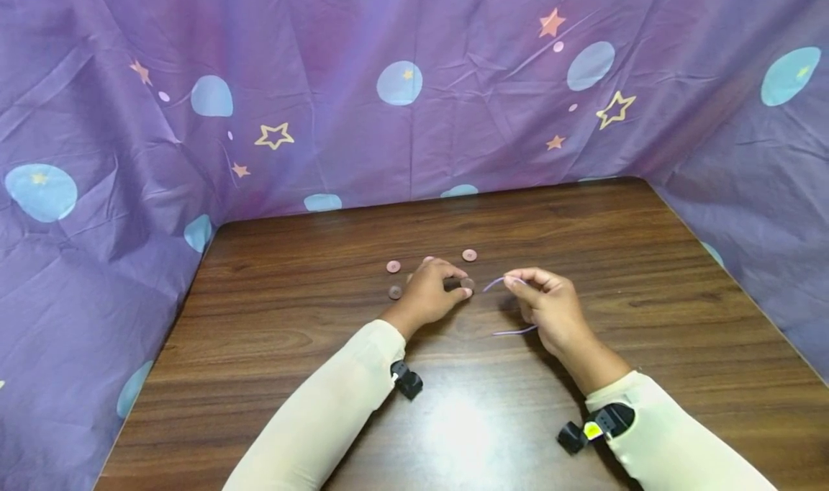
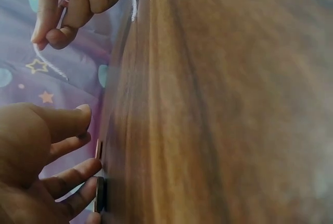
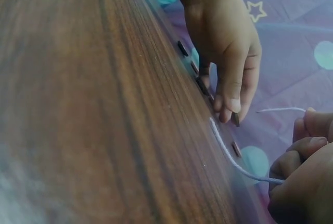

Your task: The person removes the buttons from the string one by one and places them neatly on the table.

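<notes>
Left hand [image 1: 432, 289], centre of the head view: thumb and forefinger pinch a brown button [image 1: 468, 284] at its edges, on the hand's right side in the frame. Right hand [image 1: 550, 307], right of centre: thumb and fingertips grasp a purple string [image 1: 514, 331]; one short end points left toward the held button, near it but apart, while the other end emerges below the hand. Loose buttons lie on the wooden table [image 1: 259, 318]: a pink button [image 1: 393, 266] and a dark button [image 1: 395, 292] left of the left hand, another pink one [image 1: 469, 255] just above the held button in the frame. Purple cloth [image 1: 324, 59] with stars and blue spots fills the top of the frame
</notes>
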A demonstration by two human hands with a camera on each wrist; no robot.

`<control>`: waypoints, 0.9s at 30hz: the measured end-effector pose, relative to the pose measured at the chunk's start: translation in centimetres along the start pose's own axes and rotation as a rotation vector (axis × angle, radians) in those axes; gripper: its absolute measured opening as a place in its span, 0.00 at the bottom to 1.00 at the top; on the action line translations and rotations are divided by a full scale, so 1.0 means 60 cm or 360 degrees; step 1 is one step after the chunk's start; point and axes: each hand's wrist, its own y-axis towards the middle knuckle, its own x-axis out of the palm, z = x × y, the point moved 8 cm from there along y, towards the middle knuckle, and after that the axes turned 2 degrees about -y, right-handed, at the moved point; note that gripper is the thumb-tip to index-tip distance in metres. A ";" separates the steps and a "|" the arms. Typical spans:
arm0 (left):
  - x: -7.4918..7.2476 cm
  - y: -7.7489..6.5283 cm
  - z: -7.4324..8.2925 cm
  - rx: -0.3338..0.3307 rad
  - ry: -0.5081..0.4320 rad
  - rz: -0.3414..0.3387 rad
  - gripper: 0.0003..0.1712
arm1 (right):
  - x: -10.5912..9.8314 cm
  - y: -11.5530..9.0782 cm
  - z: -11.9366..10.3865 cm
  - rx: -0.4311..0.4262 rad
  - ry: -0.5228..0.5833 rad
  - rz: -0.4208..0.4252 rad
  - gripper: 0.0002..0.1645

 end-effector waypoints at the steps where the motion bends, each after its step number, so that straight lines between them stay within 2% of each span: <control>1: -0.004 -0.003 0.008 -0.0038 0.0001 -0.0024 0.17 | 0.000 0.000 0.000 0.0004 -0.0002 0.0002 0.15; 13: 0.003 0.003 0.011 -0.0085 0.0135 -0.0051 0.19 | -0.006 0.006 -0.001 0.0006 0.0033 0.0062 0.17; 20: 0.009 0.007 0.019 -0.0079 0.0320 -0.0080 0.22 | -0.009 0.008 -0.002 0.0022 0.0039 0.0068 0.17; 27: 0.013 0.009 0.024 -0.0090 0.0362 -0.0097 0.21 | -0.018 0.008 -0.005 0.0025 0.0088 0.0101 0.18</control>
